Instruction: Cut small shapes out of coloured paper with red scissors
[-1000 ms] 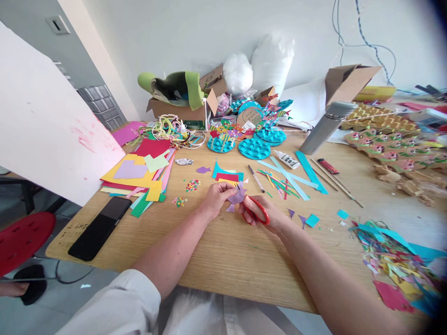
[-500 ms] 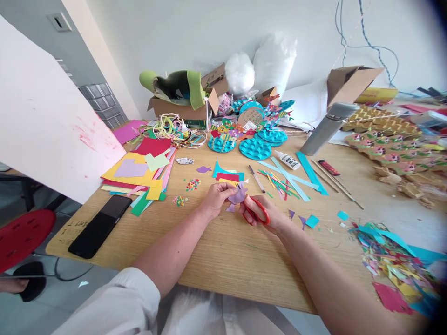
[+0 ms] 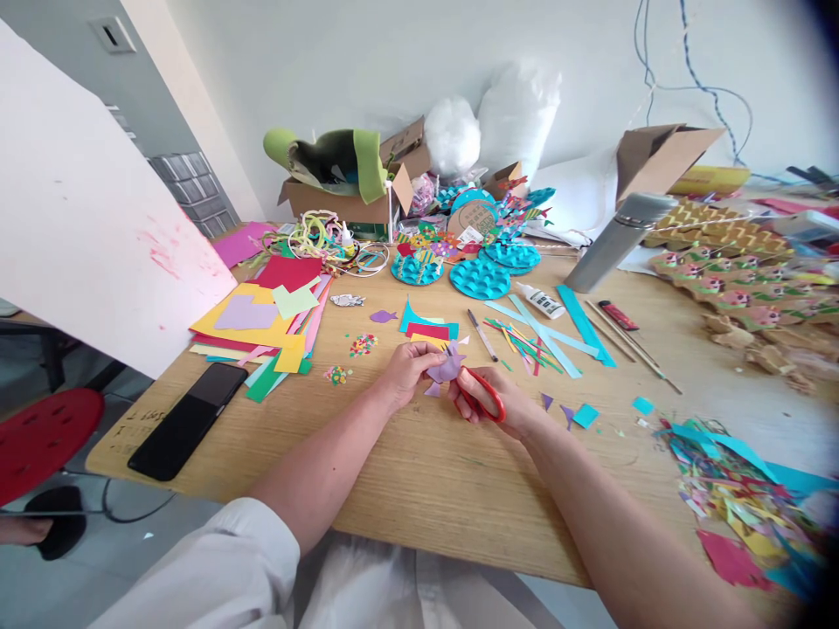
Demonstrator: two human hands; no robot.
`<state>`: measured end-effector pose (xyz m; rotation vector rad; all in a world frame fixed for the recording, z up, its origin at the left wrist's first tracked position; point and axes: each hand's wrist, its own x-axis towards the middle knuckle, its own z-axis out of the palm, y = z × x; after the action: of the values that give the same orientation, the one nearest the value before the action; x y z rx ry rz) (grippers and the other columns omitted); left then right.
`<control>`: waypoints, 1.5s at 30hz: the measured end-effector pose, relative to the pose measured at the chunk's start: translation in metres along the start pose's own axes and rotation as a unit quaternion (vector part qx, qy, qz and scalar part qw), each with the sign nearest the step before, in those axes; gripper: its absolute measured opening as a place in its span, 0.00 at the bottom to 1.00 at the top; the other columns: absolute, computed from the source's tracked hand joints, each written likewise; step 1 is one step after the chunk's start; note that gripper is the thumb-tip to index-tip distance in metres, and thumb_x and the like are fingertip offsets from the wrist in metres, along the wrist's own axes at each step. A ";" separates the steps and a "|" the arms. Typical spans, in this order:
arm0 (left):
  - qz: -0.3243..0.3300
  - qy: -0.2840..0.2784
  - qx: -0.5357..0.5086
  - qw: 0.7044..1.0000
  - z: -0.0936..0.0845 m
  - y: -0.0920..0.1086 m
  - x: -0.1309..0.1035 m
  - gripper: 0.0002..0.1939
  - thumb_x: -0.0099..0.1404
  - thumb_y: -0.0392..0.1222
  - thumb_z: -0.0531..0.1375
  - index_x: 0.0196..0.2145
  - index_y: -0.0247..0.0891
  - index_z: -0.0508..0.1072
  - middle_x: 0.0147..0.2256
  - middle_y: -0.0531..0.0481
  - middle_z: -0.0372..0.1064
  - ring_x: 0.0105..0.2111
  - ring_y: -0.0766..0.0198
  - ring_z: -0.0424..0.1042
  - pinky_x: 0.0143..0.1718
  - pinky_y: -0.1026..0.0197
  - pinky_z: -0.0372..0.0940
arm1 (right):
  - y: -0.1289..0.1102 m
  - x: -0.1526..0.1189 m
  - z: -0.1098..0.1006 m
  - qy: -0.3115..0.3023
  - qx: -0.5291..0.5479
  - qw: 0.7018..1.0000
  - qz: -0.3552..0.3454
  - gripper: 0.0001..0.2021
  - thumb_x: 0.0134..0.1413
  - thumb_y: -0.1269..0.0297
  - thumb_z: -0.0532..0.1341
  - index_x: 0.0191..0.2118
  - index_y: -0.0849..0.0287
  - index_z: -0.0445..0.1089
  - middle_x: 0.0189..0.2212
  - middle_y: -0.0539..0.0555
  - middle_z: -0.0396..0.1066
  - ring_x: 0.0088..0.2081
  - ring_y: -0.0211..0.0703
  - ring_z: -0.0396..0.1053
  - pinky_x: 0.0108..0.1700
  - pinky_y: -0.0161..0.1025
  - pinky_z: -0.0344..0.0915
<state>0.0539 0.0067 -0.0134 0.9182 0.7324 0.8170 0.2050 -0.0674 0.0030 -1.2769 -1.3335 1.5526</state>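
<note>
A: "How do the 2 arms lie?"
B: "The left forearm (image 3: 331, 459) and right forearm (image 3: 590, 476) are bare, reaching forward and angling inward."
A: "And the hands?"
B: "Near each other. The left hand (image 3: 407, 374) pinches between thumb and fingers; the right hand (image 3: 499, 402) grips with curled fingers."

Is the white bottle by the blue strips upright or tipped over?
Tipped over: the white bottle lies lengthwise on the table.
</note>
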 end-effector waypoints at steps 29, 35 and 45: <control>0.007 -0.017 0.000 1.000 -0.001 0.000 0.000 0.13 0.45 0.42 0.68 0.22 0.34 0.67 0.19 0.55 0.64 0.19 0.72 0.62 0.22 0.67 0.57 | 0.005 0.000 -0.003 -0.001 -0.004 1.000 0.004 0.27 0.51 0.37 0.60 0.32 0.62 0.70 0.15 0.47 0.64 0.15 0.32 0.58 0.19 0.32 0.50; -0.002 -0.029 -0.009 1.000 -0.003 -0.003 0.003 0.12 0.45 0.41 0.68 0.23 0.34 0.68 0.21 0.54 0.66 0.19 0.71 0.64 0.22 0.66 0.59 | 0.005 -0.001 -0.004 -0.021 0.015 1.000 -0.003 0.26 0.53 0.37 0.59 0.31 0.61 0.69 0.16 0.49 0.65 0.16 0.33 0.59 0.20 0.33 0.50; -0.027 -0.045 -0.052 0.997 -0.005 -0.002 0.003 0.11 0.48 0.38 0.68 0.24 0.33 0.69 0.20 0.53 0.65 0.17 0.72 0.63 0.19 0.68 0.57 | 0.005 -0.002 -0.004 -0.024 0.036 0.999 -0.007 0.29 0.53 0.35 0.57 0.31 0.62 0.69 0.15 0.48 0.64 0.16 0.33 0.59 0.18 0.32 0.48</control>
<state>0.0520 0.0104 -0.0178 0.8327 0.6281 0.7550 0.2097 -0.0689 -0.0012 -1.1906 -1.3017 1.6174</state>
